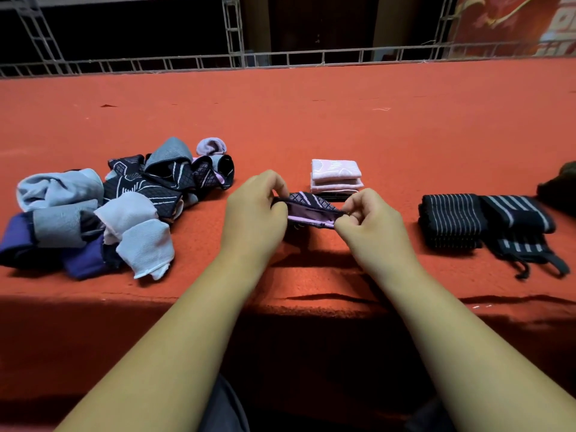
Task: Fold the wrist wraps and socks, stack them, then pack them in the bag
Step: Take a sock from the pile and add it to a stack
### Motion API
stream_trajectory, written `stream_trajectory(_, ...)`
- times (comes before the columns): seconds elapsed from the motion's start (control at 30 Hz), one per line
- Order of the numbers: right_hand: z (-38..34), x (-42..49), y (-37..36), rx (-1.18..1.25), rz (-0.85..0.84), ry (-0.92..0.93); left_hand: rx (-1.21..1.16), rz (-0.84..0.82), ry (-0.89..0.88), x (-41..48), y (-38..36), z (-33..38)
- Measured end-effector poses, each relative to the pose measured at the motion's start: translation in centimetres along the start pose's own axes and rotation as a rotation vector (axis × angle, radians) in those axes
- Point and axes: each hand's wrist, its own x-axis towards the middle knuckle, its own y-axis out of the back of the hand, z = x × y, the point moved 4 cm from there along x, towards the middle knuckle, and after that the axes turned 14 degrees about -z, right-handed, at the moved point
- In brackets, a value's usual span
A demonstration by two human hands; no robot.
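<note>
Carpet (311,120), all red, lies under it all; metal frames (233,35) stand behind in a dark room. One messy sock pile (103,207) lies left, one pink folded stack (336,177) in the middle, two striped wrist wraps (452,219) right. Left hand (252,210) and right hand (371,219) pinch one dark purple sock (311,207) just before the stack.

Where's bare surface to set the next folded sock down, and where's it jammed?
Free: the far band of the red table behind the sock pile and pink stack; the gap between that stack and the striped wrist wraps. Crowded: the left, under the pile; the centre, where left hand and right hand pinch a dark sock.
</note>
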Motion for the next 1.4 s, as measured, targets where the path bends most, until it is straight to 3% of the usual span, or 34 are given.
stream_trajectory(0.13,-2.1,-1.5,0.2,-0.011,0.076,0.016,0.012,0.042,-0.048,-0.5,1.4,2.3)
stream_trajectory(0.3,-2.7,-2.7,1.5,0.245,0.067,-0.042,-0.606,-0.137,-0.023,-1.7,2.0,4.6)
stream_trajectory(0.4,-3.3,-3.0,2.2,0.486,0.031,-0.078,-0.570,-0.191,-0.101,-2.0,2.8,4.5)
stream_trajectory(0.5,-3.5,-3.3,2.3,0.654,-0.018,-0.131,-0.382,-0.410,-0.100,-1.9,2.3,2.8)
stream_trajectory(0.6,-4.4,-3.5,2.5,0.827,-0.132,-0.111,-0.584,-0.634,-0.062,-2.7,1.0,2.8)
stream_trajectory(0.7,-5.3,-3.7,3.2,0.853,-0.228,-0.081,-0.698,-0.596,-0.059,-2.9,0.8,3.7)
stream_trajectory(0.87,-4.6,-3.0,4.3,1.069,-0.166,-0.008,-0.857,-0.408,0.090,-1.9,1.0,3.8)
stream_trajectory(1.0,-2.4,-2.6,3.5,0.737,-0.247,-0.136,-1.083,-0.408,0.304,-2.2,-0.3,3.0)
stream_trajectory(1.1,-1.7,-3.2,2.3,0.512,-0.312,-0.187,-1.060,-0.522,0.339,-2.7,-1.3,2.6)
stream_trajectory(1.27,-2.5,-3.8,1.8,0.516,-0.296,-0.104,-1.002,-0.659,0.343,-2.8,-1.4,2.3)
stream_trajectory(1.4,-3.0,-4.1,1.6,0.475,-0.318,-0.058,-1.034,-0.481,0.344,-2.2,-1.3,1.4)
